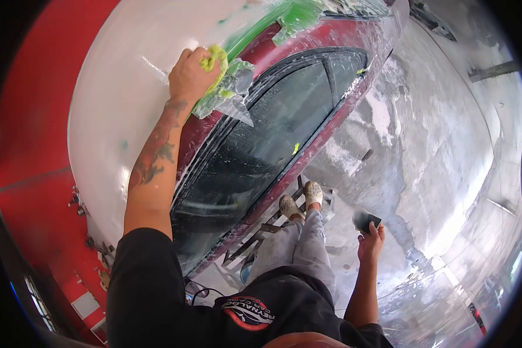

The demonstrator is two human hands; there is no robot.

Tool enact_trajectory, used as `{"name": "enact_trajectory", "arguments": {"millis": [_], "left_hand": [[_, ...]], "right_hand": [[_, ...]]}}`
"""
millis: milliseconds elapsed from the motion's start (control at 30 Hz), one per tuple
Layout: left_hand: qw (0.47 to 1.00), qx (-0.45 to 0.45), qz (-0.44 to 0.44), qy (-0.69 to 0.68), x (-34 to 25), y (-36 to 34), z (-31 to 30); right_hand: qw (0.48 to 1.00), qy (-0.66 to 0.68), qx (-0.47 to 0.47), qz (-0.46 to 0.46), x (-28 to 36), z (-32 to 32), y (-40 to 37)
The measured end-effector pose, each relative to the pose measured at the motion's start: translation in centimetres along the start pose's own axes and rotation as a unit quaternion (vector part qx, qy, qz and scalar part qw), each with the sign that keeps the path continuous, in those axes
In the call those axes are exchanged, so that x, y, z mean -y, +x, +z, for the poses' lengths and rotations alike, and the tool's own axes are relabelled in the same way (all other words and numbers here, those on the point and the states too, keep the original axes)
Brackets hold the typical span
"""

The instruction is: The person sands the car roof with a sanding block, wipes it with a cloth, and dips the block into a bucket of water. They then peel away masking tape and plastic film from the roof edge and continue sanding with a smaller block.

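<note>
My left hand [190, 75] is closed around a crumpled yellow-green cloth [216, 62]. It presses the cloth on the edge of a car's whitish roof [127, 98], beside torn clear plastic film [233, 95] and green masking tape [252, 37]. Off to the right, well away from the car, my right hand [370, 242] grips a dark rectangular pad [365, 221] between thumb and fingers. Below the roof edge, the car's dark side window [272, 127] is dusty and speckled, set in dark red bodywork.
My feet in pale clogs [313, 194] stand on a metal step platform [329, 206] alongside the car. The grey concrete floor [412, 168] has wet and whitish patches. A red wall [29, 145] rises beyond the roof.
</note>
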State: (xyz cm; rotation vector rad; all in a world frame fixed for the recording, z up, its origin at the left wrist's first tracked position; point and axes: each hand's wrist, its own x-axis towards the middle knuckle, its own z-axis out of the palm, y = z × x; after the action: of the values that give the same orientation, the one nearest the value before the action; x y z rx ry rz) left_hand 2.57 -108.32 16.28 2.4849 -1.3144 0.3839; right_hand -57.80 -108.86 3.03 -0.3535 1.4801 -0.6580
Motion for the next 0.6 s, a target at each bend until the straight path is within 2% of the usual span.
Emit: {"name": "enact_trajectory", "arguments": {"millis": [100,300,400,467,533,600], "left_hand": [[0.999,-0.043,0.009,-0.016,3.7,-6.2,-3.2],[0.997,-0.034,-0.07,0.005,10.5,-18.2,-10.2],[0.995,-0.031,-0.096,0.019,14.3,-23.6,-13.8],[0.983,-0.002,-0.152,0.107,17.8,-26.7,-16.7],[0.961,0.032,-0.23,0.148,23.8,-29.3,-19.4],[0.918,-0.035,-0.392,0.056,27.2,-29.3,-21.3]], "right_hand": [[0.999,-0.018,0.027,0.008,-0.1,0.4,0.2],[0.992,-0.081,0.092,-0.022,-1.0,1.7,1.0],[0.988,-0.136,0.074,-0.013,0.1,2.8,-0.6],[0.989,-0.121,0.082,-0.013,-0.7,0.4,1.5],[0.99,-0.105,0.09,-0.011,-0.8,-0.2,1.7],[0.997,0.008,0.025,0.077,0.6,1.4,-0.2]]}}
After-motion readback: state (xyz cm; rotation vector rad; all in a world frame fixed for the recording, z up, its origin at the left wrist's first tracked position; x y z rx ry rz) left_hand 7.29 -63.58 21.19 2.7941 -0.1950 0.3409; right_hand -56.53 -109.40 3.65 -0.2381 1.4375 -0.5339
